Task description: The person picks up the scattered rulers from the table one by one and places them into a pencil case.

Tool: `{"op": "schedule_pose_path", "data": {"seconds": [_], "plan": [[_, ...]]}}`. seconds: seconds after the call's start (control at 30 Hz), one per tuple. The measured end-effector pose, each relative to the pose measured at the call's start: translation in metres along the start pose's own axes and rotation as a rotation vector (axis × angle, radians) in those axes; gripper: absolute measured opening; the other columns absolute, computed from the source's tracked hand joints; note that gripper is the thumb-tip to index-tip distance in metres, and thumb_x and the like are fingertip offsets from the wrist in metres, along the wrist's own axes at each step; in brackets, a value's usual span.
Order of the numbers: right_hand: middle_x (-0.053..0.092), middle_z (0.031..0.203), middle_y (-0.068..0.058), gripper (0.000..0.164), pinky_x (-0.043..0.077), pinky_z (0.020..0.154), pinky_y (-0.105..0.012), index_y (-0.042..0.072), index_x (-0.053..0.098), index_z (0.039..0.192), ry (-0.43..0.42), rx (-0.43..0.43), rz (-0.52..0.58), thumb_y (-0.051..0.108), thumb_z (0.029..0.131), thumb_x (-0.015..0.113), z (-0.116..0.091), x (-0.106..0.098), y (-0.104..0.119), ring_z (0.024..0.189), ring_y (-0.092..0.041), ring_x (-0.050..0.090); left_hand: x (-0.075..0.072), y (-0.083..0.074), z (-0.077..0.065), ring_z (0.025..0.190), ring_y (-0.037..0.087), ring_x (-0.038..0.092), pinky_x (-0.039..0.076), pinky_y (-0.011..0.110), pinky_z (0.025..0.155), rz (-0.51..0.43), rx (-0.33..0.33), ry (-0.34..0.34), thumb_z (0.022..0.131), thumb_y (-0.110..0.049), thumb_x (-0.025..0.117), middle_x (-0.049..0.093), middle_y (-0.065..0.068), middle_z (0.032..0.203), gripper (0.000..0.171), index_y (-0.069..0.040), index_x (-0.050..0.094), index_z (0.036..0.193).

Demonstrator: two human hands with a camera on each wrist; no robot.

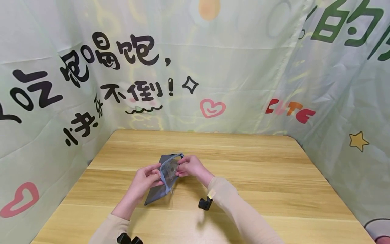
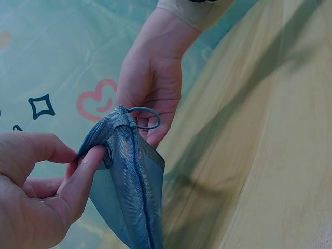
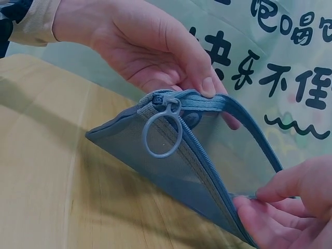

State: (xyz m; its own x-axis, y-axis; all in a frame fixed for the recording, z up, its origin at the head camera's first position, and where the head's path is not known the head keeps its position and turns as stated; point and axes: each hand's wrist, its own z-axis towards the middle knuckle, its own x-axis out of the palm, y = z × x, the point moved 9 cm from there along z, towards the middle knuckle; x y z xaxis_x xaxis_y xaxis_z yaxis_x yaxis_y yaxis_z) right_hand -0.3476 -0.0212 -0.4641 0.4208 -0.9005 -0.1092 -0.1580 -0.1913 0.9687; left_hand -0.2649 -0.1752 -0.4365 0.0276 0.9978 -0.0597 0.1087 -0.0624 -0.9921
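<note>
A blue-grey mesh zipper pouch (image 1: pixel 156 192) stands tilted over the table, its mouth spread apart. My left hand (image 1: pixel 147 179) pinches one edge of the mouth between thumb and fingers. On the opposite side, my right hand (image 1: pixel 192 165) pinches the other edge, thumb on top in the right wrist view. From the zipper (image 3: pixel 199 153) dangles a round ring pull (image 3: pixel 146 136), close to the left hand. See-through mesh (image 3: pixel 129 148) forms the side of the pouch.
The light wooden table (image 1: pixel 274 189) extends around the pouch. Printed cloth curtains (image 1: pixel 237 74) hang behind it and at both sides. A small black device (image 1: pixel 205 204) is on the right wrist, another (image 1: pixel 129 239) on the left.
</note>
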Motion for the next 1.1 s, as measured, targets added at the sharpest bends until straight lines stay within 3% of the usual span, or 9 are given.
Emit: {"op": "schedule_pose_path", "data": {"seconds": [0.2, 0.63, 0.93, 1.1], "plan": [[0.072, 0.095, -0.029, 0.032, 0.065, 0.077, -0.040, -0.014, 0.060, 0.115, 0.007, -0.009, -0.024, -0.007, 0.084, 0.064, -0.0006, 0.0002, 0.0014, 0.064, -0.014, 0.068, 0.0006, 0.0004, -0.0012, 0.083, 0.007, 0.062, 0.063, 0.023, 0.078, 0.003, -0.001, 0.002, 0.093, 0.002, 0.053, 0.052, -0.002, 0.090, 0.052, 0.011, 0.041, 0.143], [0.075, 0.091, -0.021, 0.023, 0.065, 0.072, -0.036, -0.006, 0.068, 0.106, -0.018, -0.028, -0.183, 0.004, 0.085, 0.069, -0.0056, -0.0023, 0.0054, 0.064, -0.011, 0.065, 0.0011, 0.0000, -0.0023, 0.082, 0.005, 0.062, 0.063, 0.022, 0.078, -0.004, -0.005, 0.002, 0.093, 0.002, 0.053, 0.053, -0.002, 0.091, 0.052, 0.010, 0.041, 0.143], [0.073, 0.093, -0.015, 0.021, 0.058, 0.061, -0.026, 0.000, 0.070, 0.103, -0.028, -0.037, -0.253, 0.014, 0.087, 0.072, -0.0084, -0.0064, 0.0054, 0.077, -0.027, 0.070, 0.0002, 0.0022, -0.0010, 0.084, 0.007, 0.061, 0.063, 0.022, 0.078, 0.006, -0.009, -0.009, 0.092, 0.001, 0.053, 0.050, -0.001, 0.091, 0.051, 0.009, 0.043, 0.142], [0.073, 0.091, -0.010, 0.024, 0.057, 0.059, -0.025, 0.002, 0.069, 0.104, -0.026, -0.042, -0.274, 0.017, 0.086, 0.074, -0.0082, -0.0093, 0.0040, 0.080, -0.029, 0.071, 0.0000, 0.0028, 0.0003, 0.084, 0.008, 0.061, 0.064, 0.023, 0.078, 0.011, -0.011, -0.014, 0.092, 0.001, 0.053, 0.051, -0.001, 0.091, 0.051, 0.008, 0.044, 0.142]]}}
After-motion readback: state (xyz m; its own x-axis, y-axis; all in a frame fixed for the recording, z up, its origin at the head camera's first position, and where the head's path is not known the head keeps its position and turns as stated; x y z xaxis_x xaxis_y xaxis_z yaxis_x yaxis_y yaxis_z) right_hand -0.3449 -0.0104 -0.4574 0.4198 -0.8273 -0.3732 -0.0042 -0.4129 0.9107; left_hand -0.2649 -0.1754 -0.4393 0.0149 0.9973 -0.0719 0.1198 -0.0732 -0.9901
